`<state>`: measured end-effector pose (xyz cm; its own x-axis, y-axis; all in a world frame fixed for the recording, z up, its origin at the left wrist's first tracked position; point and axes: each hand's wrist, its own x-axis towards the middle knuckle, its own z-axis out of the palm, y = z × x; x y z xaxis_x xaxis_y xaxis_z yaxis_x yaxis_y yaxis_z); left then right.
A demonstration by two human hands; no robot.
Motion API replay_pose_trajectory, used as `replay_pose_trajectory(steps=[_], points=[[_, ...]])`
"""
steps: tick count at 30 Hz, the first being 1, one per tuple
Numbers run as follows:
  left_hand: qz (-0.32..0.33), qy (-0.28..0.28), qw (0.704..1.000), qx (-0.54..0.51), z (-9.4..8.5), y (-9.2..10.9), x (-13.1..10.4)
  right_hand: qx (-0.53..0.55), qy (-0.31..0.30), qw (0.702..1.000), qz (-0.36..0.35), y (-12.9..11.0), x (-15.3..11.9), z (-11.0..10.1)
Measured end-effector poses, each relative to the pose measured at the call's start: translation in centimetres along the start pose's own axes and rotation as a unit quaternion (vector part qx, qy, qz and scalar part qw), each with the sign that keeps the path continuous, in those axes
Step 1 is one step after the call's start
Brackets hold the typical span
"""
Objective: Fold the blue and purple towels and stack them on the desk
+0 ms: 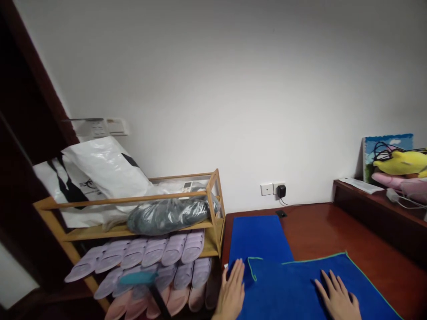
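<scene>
Left hand [231, 291] is nearest me along with the right: open, palm down, fingers out, by the desk's left edge, at the left side of the green-edged blue cloth [283, 291]. Right hand [338, 295] also open, fingers spread, over the right part of that cloth; can't tell how firmly it presses.

Cloth lies on the near part of the red-brown desk [313, 231], one trimmed corner pointing at the far edge. Its left trim is kinked near the left hand. Blue strip [258, 235] runs past it toward the desk's far left corner; can't tell if same piece.

Far edge: small black square [281, 213] on the desk, black plug [281, 191] in the wall above, cable along the edge. Right end: raised ledge [367, 213] with yellow plush toy [402, 163].

Left of desk: wooden rack [83, 233], white bags [103, 166] on top, lavender slippers [156, 251] below.
</scene>
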<state>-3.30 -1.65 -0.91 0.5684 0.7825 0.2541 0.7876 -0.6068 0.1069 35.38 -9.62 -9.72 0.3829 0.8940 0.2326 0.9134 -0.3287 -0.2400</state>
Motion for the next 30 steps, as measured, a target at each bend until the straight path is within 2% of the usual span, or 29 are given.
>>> replay_pose_trajectory(steps=[2, 3, 6, 9, 13, 17, 22, 26, 30], points=[[0.082, 0.014, 0.996, 0.011, -0.7, 1.2, -0.1, 0.028, 0.028, 0.998, 0.052, 0.5, 1.5, -1.0], [0.101, 0.011, 0.995, 0.011, -1.0, 1.8, 0.0, 0.032, 0.047, 0.996, 0.068, 0.9, 2.3, -1.4], [0.068, -0.002, 0.998, 0.005, -1.4, 3.4, 0.9, 0.011, 0.070, 0.995, 0.071, 2.2, 4.6, -2.0], [0.051, -0.025, 0.998, -0.013, -1.0, 3.3, 2.1, 0.003, 0.020, 0.999, 0.046, 3.5, 6.1, -1.4], [0.032, -0.015, 0.998, -0.053, -1.4, 1.4, 2.7, 0.010, -0.038, 0.999, 0.030, 5.1, 7.0, -0.2], [-0.056, 0.026, 0.995, -0.079, -3.7, -1.3, 3.1, 0.029, -0.066, 0.996, 0.049, 6.0, 7.6, -0.1], [-0.100, 0.004, 0.989, -0.107, -6.2, -5.7, 4.8, 0.027, -0.075, 0.996, 0.047, 6.5, 8.5, -0.7], [-0.125, -0.023, 0.982, -0.141, -6.4, -8.5, 6.0, 0.021, -0.096, 0.994, 0.052, 7.5, 9.5, -0.3], [-0.162, -0.050, 0.972, -0.163, -5.2, -9.4, 5.9, 0.013, -0.103, 0.994, 0.045, 8.3, 10.2, 0.7]])
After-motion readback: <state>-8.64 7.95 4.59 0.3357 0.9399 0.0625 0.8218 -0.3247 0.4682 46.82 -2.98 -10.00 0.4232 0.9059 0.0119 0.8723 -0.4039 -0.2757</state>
